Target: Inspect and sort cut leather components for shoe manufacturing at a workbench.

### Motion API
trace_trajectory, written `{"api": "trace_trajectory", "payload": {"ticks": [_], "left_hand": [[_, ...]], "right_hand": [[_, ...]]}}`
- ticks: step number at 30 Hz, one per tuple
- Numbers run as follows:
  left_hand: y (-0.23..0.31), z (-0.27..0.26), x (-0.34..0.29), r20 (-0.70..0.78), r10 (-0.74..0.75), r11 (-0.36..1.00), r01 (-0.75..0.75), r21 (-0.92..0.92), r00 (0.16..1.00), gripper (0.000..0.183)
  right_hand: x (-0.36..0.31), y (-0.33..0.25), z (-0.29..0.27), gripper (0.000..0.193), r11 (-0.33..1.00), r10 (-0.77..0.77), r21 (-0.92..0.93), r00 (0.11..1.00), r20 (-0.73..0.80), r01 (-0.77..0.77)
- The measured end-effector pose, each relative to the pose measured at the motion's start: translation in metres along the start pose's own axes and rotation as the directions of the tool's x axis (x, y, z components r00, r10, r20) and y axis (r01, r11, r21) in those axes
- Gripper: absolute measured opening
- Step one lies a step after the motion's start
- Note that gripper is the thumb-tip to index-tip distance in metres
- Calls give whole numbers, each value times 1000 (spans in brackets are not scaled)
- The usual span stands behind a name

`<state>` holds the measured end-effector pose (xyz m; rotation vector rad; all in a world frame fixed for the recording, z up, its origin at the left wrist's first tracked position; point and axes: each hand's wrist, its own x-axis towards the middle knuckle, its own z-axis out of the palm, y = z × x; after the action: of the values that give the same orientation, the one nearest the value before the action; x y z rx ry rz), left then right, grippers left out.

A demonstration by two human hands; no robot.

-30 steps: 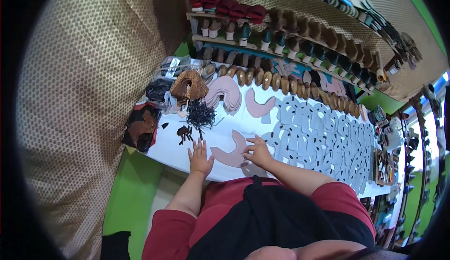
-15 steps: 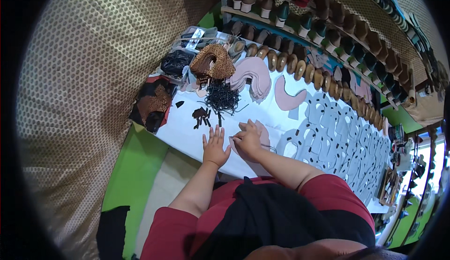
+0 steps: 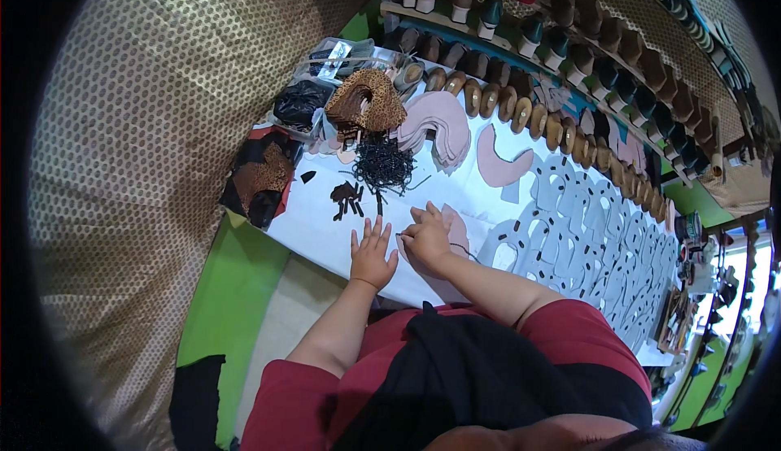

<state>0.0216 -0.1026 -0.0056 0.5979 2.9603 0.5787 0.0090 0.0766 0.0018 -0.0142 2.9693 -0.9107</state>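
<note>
My left hand (image 3: 373, 257) lies flat on the white-covered table, fingers stretched out and holding nothing. Just to its right, my right hand (image 3: 428, 241) rests on a curved pink piece (image 3: 457, 227), which it partly covers. The thumb and forefinger are bent together at the piece's left side, where a thin dark strip (image 3: 464, 251) seems to pass under the hand and shows again by the wrist. Beyond my left hand are short dark strips (image 3: 348, 199) and a tangled heap of black strips (image 3: 385, 164).
Stacked pink curved pieces (image 3: 439, 122) and leopard-print pieces (image 3: 368, 103) stand at the back. Many grey cut-outs (image 3: 586, 231) with dark tabs cover the right side. Wooden shoe forms (image 3: 522, 116) line the far edge, below shelves of heeled shoes (image 3: 530, 34).
My right hand has shifted slightly left, with its fingers drawn a little closer to the pink piece's left edge. My left hand stays almost in place.
</note>
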Motion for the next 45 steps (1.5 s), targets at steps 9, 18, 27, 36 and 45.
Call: {"api": "trace_trajectory", "payload": {"ticks": [9, 18, 27, 36, 45], "left_hand": [[2, 1, -2, -26, 19, 1000, -19, -18, 999, 53], [-1, 5, 2, -71, 46, 999, -47, -13, 996, 43], [3, 5, 1, -70, 10, 999, -8, 40, 998, 42], [2, 5, 0, -62, 6, 1000, -6, -5, 998, 44], [7, 2, 2, -70, 8, 1000, -8, -8, 998, 43]], "right_hand": [[0, -9, -2, 16, 984, -27, -176, 999, 44, 35], [3, -14, -5, 16, 984, -45, -173, 998, 34, 51], [-8, 10, -17, 15, 993, -93, -73, 995, 19, 94], [-18, 6, -22, 22, 924, -324, -221, 946, -13, 313], [-12, 11, -15, 28, 846, -428, -326, 902, 60, 423]]}}
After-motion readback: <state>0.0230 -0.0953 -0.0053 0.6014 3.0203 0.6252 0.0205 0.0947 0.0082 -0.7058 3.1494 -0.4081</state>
